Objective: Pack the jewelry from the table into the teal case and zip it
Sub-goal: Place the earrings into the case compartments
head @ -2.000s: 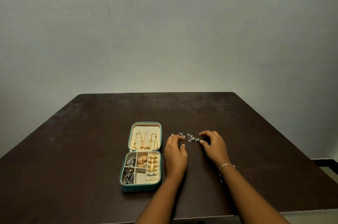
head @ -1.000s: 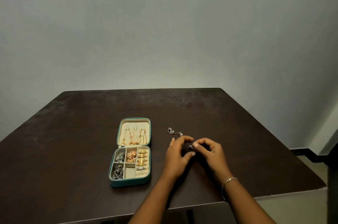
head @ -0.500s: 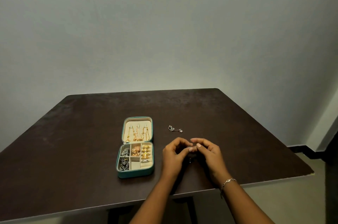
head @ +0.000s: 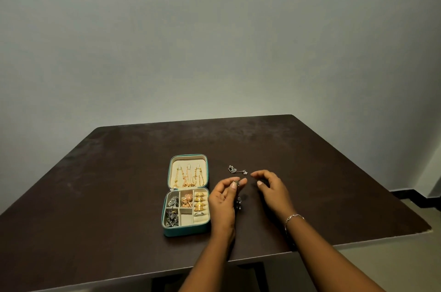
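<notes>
My left hand (head: 223,198) had a silver drop earring (head: 238,203) pinched by its top between thumb and fingertips, and the rest hung free just right of the open teal case (head: 187,231). My right hand (head: 270,188) hovered beside it with its fingers loosely curved and nothing in them. The matching earring (head: 237,170) lay flat on the dark table (head: 107,196), just beyond both hands.

I judged these pieces featherlight, limp at the links and easy to snag or bend. The hook or top stud seemed the best hold, never the dangling beads. On the smooth tabletop the flat one would probably skid, so I would pinch it from both sides. A cream compartment (head: 186,219) near the case's front looked free.
</notes>
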Demonstrator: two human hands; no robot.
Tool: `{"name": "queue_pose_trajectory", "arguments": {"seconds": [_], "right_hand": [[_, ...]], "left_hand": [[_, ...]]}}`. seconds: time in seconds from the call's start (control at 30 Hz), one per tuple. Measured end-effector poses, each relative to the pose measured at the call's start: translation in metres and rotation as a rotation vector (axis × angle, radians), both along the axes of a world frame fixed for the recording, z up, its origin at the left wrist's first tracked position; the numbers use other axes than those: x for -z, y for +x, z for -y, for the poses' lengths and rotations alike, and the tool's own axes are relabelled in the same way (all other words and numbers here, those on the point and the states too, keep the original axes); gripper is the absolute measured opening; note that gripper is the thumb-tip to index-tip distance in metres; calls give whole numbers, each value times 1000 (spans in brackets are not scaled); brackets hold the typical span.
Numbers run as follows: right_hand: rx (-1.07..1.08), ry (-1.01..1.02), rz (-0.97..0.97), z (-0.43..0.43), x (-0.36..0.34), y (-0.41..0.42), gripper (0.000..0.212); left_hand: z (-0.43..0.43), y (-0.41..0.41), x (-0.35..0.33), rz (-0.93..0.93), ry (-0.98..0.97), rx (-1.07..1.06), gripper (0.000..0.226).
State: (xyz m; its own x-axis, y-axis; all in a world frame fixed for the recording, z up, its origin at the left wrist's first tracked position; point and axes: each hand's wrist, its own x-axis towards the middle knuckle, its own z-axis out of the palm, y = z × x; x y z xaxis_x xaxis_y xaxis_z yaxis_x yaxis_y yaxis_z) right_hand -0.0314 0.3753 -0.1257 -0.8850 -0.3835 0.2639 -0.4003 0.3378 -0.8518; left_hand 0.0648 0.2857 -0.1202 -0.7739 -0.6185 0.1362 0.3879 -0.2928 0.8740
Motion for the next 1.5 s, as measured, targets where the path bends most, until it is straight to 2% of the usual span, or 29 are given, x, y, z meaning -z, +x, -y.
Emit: {"name": "queue_pose_trajectory", "arguments": {"seconds": [0.2, 0.37, 0.87, 0.97, 1.07, 1.37, 1.5], "right_hand": [[-101, 214, -218, 21, 0, -14, 32], [-183, 429, -289, 35, -3, -26, 44], [-252, 496, -322, 41, -3, -35, 59], [-259, 430, -292, 41, -2, -36, 63], [-230, 257, -213, 36, 0, -35, 56], [-201, -58, 18, 8, -4, -8, 42], [-188, -217, 145, -6, -8, 11, 37]], "left_hand": [[2, -4, 7, 41, 14, -100, 24], [2, -8, 8, 42, -46, -136, 25], [1, -10, 9, 43, -104, -138, 25], [3, -11, 9, 48, -131, -134, 26], [3, -12, 11, 70, -141, -132, 28], [4, -6, 7, 111, -210, -104, 38], [4, -4, 4, 105, -244, -66, 36]]}}
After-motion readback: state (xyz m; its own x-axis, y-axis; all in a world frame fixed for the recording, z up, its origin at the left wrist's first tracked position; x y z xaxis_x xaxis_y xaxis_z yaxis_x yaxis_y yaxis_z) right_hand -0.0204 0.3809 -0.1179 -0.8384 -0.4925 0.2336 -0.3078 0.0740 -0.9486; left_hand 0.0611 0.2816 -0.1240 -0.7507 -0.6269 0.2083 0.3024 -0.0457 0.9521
